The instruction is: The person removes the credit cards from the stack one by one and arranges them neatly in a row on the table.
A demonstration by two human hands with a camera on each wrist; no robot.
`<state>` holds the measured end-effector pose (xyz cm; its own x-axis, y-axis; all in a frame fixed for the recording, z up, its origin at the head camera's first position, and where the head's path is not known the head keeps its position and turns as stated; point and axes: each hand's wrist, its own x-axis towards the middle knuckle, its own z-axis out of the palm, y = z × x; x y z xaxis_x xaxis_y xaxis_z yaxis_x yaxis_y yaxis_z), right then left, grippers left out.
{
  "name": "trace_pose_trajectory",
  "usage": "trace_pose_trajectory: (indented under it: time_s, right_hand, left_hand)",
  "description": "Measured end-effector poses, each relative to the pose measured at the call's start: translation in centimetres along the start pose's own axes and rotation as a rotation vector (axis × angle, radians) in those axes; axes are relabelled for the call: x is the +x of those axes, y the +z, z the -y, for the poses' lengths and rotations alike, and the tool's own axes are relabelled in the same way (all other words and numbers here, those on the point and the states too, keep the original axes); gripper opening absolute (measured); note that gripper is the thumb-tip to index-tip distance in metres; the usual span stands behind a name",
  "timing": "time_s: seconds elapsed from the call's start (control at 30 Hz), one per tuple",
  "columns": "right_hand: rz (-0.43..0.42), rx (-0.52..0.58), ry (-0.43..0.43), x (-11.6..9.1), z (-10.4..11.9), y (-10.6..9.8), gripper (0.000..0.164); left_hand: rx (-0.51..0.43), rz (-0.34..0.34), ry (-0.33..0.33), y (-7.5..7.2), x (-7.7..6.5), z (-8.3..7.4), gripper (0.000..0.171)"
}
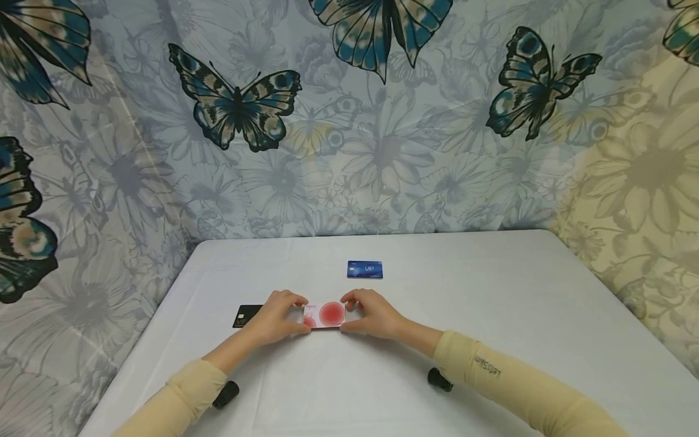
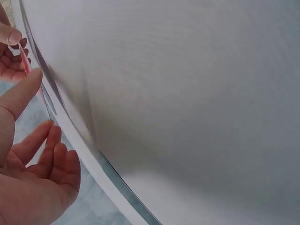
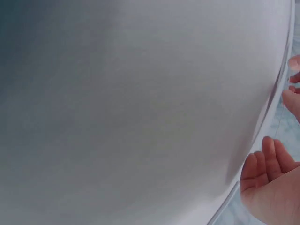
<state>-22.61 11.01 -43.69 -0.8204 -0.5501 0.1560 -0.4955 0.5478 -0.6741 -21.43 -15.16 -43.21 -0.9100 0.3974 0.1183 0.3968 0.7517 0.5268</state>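
Note:
A pinkish-white card (image 1: 330,314) with red circles is held level between both hands, close over the white table. My left hand (image 1: 277,319) pinches its left end between thumb and fingers. At the right end, my right hand (image 1: 377,315) grips it the same way. The left wrist view catches the card (image 2: 26,62) nearly edge-on, with fingertips at both ends. Behind the left hand lies a black card (image 1: 244,315), partly hidden by that hand. Farther back, a blue card (image 1: 364,269) marked VIP lies flat on the table.
The white-covered table (image 1: 469,273) reaches back to a curtain (image 1: 382,182) printed with butterflies and flowers. Below each forearm shows a small black device, one near the left cuff (image 1: 226,395) and one near the right cuff (image 1: 439,379).

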Motion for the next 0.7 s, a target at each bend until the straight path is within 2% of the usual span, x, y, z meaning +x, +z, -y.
trace_pose_trajectory:
  time_s: [0.17, 0.4, 0.7]
  right_hand:
    - [0.021, -0.008, -0.013, 0.5, 0.4, 0.6, 0.047]
    - [0.040, -0.054, -0.031, 1.4, 1.2, 1.5, 0.046]
    - [0.036, -0.111, -0.012, 2.7, 2.2, 2.6, 0.045]
  left_hand:
    - [0.011, 0.032, -0.002, -0.8, -0.7, 0.5, 0.048]
    - [0.000, 0.072, -0.038, -1.9, -1.4, 1.7, 0.048]
    - [-0.007, 0.072, -0.029, -3.0, -1.9, 3.4, 0.050]
